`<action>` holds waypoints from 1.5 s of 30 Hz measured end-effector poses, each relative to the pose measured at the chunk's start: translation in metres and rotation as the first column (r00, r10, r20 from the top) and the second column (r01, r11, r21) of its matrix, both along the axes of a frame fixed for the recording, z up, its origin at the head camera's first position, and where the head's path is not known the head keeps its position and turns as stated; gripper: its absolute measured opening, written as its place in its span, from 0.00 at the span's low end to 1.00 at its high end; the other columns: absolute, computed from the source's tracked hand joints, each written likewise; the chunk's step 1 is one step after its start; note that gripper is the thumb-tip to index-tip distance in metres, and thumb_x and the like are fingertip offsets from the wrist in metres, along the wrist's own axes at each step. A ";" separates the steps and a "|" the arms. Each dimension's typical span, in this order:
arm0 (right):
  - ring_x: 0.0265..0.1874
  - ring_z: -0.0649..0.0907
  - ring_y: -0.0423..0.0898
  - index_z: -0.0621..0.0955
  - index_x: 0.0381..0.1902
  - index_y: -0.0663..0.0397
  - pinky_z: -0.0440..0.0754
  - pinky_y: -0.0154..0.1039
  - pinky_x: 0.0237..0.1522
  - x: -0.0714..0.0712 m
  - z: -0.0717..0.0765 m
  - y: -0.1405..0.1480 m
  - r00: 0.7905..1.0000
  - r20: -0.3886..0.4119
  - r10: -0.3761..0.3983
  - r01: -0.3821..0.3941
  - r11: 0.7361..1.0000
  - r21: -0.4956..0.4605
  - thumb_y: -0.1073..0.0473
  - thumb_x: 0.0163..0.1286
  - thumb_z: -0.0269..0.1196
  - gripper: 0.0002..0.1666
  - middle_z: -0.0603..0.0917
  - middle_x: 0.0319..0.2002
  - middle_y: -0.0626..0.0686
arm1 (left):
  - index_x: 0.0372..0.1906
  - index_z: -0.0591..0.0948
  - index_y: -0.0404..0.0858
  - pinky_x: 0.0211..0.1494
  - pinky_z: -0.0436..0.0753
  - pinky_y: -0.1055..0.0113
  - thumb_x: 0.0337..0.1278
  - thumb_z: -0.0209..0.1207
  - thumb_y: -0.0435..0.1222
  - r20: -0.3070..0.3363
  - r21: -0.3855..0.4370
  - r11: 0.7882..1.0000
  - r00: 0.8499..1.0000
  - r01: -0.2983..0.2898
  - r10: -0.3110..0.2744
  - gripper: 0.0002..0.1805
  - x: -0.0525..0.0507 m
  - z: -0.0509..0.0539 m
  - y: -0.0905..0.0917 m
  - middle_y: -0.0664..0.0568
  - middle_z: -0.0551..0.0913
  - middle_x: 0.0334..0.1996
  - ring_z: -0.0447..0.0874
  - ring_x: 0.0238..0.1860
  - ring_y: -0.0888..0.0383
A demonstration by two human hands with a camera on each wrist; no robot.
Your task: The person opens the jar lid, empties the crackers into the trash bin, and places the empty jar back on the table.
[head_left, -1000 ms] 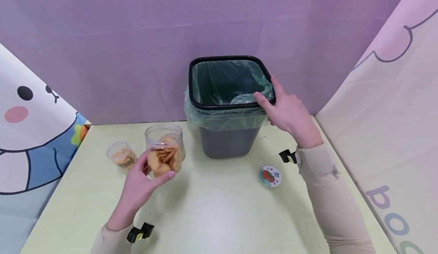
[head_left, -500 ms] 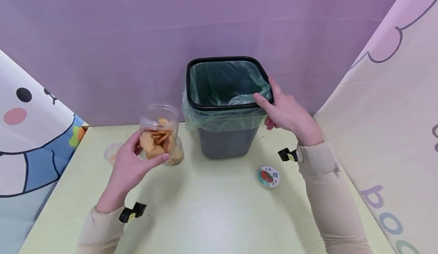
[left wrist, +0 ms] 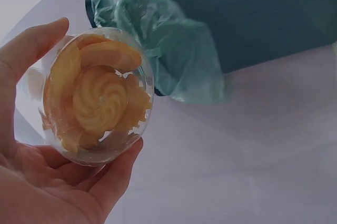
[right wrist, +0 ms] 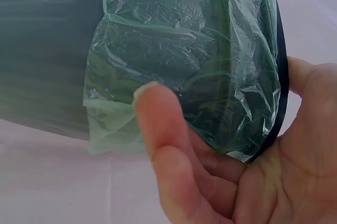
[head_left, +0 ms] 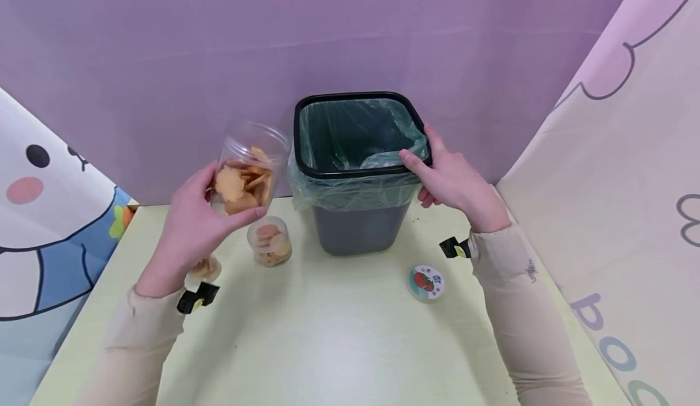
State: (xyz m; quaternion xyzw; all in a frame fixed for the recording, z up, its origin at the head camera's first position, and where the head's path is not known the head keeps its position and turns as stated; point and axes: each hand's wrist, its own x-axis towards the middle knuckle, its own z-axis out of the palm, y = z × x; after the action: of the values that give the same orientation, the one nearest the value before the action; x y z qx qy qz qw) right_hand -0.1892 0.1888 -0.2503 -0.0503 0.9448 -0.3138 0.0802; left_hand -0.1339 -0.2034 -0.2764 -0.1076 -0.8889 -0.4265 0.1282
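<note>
In the head view, the left hand [head_left: 191,223] grips a jar [head_left: 246,172] of cookies [head_left: 243,187], held up off the table [head_left: 339,339] and tilted toward the bin [head_left: 361,230]; the jar is just left of the rim [head_left: 361,174], and I cannot tell whether it touches the liner [head_left: 350,194]; the right hand [head_left: 456,181] grasps the bin by its near right corner, thumb over the rim; a second jar [head_left: 270,242] stands below the left hand, a third jar [head_left: 206,268] half hidden beside it; a lid [head_left: 426,282] with a tomato picture lies nearer the person.

In the left wrist view, thumb and fingers wrap the jar; a swirled cookie [left wrist: 100,99] shows through its round end, green liner beyond.

In the right wrist view, the right hand holds the rim; one finger stands before the crumpled liner.
</note>
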 end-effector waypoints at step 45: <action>0.22 0.85 0.48 0.32 0.78 0.30 0.76 0.47 0.38 -0.006 -0.008 -0.007 0.999 -0.044 0.000 -0.001 0.999 -0.032 0.16 0.62 0.42 0.59 0.85 0.23 0.53 | 0.67 0.70 0.30 0.58 0.77 0.43 0.36 0.73 0.21 -0.604 -0.562 0.790 0.774 -0.244 -0.190 0.44 -0.061 0.056 0.035 0.35 0.74 0.60 0.68 0.65 0.37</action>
State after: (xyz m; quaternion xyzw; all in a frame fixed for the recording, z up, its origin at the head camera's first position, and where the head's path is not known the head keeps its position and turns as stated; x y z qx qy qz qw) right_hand -0.1949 0.1813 -0.2586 -0.0588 0.9411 -0.3277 0.0586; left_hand -0.1950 -0.1681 -0.2200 -0.2663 -0.8827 -0.0516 0.3837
